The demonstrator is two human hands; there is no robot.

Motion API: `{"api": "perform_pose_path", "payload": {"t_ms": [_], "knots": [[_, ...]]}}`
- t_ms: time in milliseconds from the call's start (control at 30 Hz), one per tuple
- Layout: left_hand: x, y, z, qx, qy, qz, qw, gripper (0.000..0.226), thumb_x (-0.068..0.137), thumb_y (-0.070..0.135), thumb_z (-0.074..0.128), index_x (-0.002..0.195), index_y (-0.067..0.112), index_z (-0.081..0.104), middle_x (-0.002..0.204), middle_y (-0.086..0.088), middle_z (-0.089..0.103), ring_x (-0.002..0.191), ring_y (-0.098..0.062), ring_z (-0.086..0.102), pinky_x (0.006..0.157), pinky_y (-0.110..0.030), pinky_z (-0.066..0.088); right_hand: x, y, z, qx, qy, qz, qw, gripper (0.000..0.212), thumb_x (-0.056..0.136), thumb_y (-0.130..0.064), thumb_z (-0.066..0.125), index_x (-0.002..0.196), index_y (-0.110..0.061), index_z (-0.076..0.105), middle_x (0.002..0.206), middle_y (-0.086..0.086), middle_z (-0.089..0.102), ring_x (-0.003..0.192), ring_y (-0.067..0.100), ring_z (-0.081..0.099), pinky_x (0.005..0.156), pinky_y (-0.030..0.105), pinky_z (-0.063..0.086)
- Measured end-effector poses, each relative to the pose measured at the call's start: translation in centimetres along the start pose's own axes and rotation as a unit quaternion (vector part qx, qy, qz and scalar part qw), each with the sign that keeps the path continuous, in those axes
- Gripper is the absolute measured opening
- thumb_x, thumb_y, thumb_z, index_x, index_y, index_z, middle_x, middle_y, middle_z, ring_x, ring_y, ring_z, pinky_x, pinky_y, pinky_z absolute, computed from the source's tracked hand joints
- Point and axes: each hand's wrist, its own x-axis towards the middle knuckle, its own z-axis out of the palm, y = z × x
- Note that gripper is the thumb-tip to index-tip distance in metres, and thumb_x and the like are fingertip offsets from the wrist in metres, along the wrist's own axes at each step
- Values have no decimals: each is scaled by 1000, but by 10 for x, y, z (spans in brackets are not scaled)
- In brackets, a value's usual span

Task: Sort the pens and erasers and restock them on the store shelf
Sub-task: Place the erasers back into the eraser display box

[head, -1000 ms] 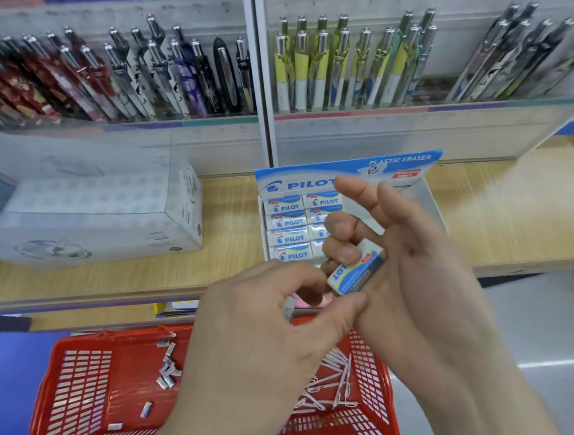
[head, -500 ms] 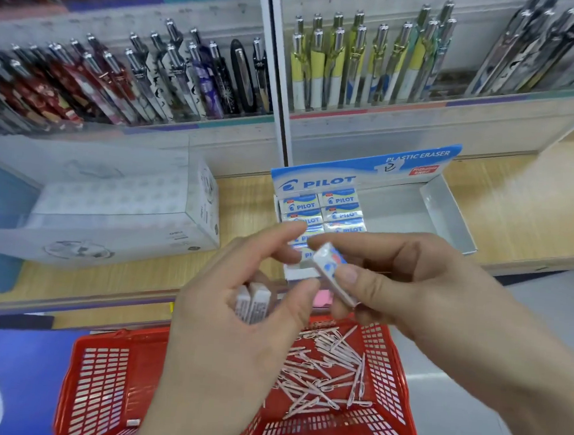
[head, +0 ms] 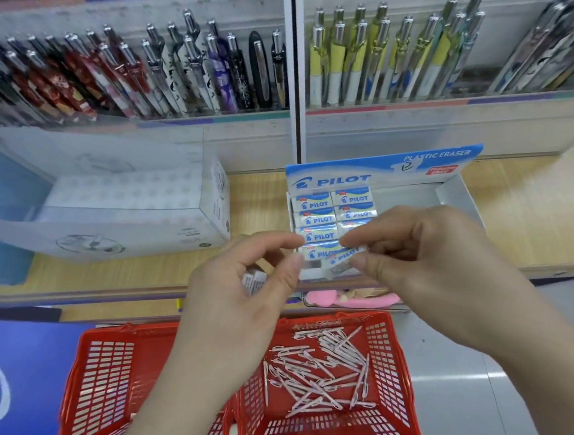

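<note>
Hands meet at centre frame over a store shelf (head: 157,275): the right hand (head: 423,262) pinches a Pilot eraser (head: 345,259) between thumb and fingertips, just above the open display box (head: 452,199) (partly filled with matching erasers), while the left hand (head: 237,302), thumb and forefinger loosely parted, cups two more erasers (head: 254,281) in its palm. Loose pens (head: 321,374) lie in the red basket (head: 398,397) at lower frame.
</note>
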Motion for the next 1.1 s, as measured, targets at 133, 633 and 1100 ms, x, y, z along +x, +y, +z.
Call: {"api": "perform_pose_path", "payload": {"t_ms": [133,633,1100], "knots": [[7,-14,4,37,-12,-9,999,15,84,23,66,92,34,73,86,14,69,82,2,61,72,-4,40,10,-8,6,-115,6,8,993,13,80,-23,71,88,-33,74,77,-14,68,78,2,64,68,15,50],[13,-12,9,8,7,-54,998,15,76,24,76,86,34,75,75,20,69,74,4,64,72,-10,47,14,-24,20,-231,5,25,973,11,81,-19,67,75,-28,67,87,-6,67,85,15,62,74,27,50],[5,5,4,-244,45,-110,962,25,91,6,54,93,24,72,76,-1,63,57,-6,50,53,-18,41,11,-23,18,-130,70,-41,988,12,81,-31,65,72,-23,62,66,-6,65,63,11,61,62,32,49]]}}
